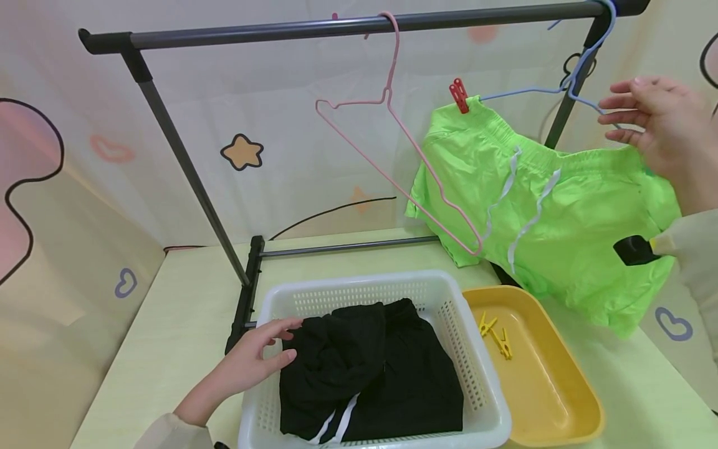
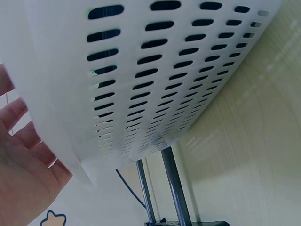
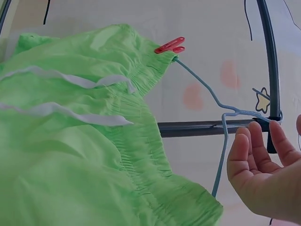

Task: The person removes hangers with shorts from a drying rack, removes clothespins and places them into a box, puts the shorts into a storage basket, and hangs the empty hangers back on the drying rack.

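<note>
Bright green shorts (image 1: 594,212) with white drawstrings hang from a blue hanger (image 1: 521,92) at the right end of the rack. A red clothespin (image 1: 459,96) clips one end of their waistband. Beside the hanger's right arm is my right hand (image 1: 662,121), its fingers loosely bent; in the right wrist view the fingertips come close to the hanger. My left hand (image 1: 255,355) is at the left rim of a white basket (image 1: 359,284), fingers spread toward a folded black garment (image 1: 415,368) with white stripes. The left wrist view shows the basket's slotted side.
A pink hanger (image 1: 415,146) dangles bare from the rack's dark top bar (image 1: 252,36), overlapping the shorts. Right of the basket sits a yellow tray (image 1: 552,380) with yellow clothespins (image 1: 503,344) in it. The rack's left foot (image 1: 247,299) stands behind the basket.
</note>
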### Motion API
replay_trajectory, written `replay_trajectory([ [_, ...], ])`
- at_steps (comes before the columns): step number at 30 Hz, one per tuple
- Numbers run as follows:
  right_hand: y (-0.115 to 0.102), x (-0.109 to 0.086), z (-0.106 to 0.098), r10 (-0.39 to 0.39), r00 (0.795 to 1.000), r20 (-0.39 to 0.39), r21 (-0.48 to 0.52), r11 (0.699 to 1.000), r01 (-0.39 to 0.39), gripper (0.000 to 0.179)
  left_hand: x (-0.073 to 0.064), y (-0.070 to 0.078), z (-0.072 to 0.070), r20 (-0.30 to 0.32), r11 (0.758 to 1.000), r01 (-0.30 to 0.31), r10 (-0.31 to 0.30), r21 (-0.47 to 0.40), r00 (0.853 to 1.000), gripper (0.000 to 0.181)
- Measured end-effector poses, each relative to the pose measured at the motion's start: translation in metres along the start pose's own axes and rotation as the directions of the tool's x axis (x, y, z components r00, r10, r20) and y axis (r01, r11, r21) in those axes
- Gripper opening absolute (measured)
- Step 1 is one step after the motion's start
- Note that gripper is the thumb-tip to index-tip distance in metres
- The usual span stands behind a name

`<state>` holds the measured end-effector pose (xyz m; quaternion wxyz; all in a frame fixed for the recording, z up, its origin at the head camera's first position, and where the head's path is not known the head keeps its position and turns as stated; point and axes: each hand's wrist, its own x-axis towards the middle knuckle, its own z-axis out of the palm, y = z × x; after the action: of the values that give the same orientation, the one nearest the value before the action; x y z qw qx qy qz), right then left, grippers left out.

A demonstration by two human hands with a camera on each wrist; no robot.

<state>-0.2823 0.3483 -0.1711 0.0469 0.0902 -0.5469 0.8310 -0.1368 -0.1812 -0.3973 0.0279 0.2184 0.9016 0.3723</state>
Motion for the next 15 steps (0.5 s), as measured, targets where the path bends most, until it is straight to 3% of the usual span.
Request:
replay_trajectory([
  [2,-0.001,0.004,-0.002,-0.033,0.999,-0.033,-0.050,0.998,0.031,0.015,0.000,-0.001,0.000,-0.002,1.000,0.000,0.000,-0.003,1.000,0.045],
  [6,0.003,0.032,-0.037,-0.102,0.993,-0.054,-0.186,0.978,0.090,0.027,0.000,-0.001,0.000,-0.014,1.000,-0.003,0.003,0.001,1.000,0.044],
  [8,0.005,0.046,-0.053,-0.120,0.991,-0.058,-0.281,0.955,0.099,0.035,0.000,0.000,0.000,-0.021,1.000,-0.007,0.007,0.006,1.000,0.043],
  [15,0.000,0.061,-0.063,-0.040,0.996,-0.085,-0.524,0.852,-0.011,0.040,-0.002,0.001,-0.004,-0.044,1.000,-0.026,0.026,0.007,0.999,0.042],
])
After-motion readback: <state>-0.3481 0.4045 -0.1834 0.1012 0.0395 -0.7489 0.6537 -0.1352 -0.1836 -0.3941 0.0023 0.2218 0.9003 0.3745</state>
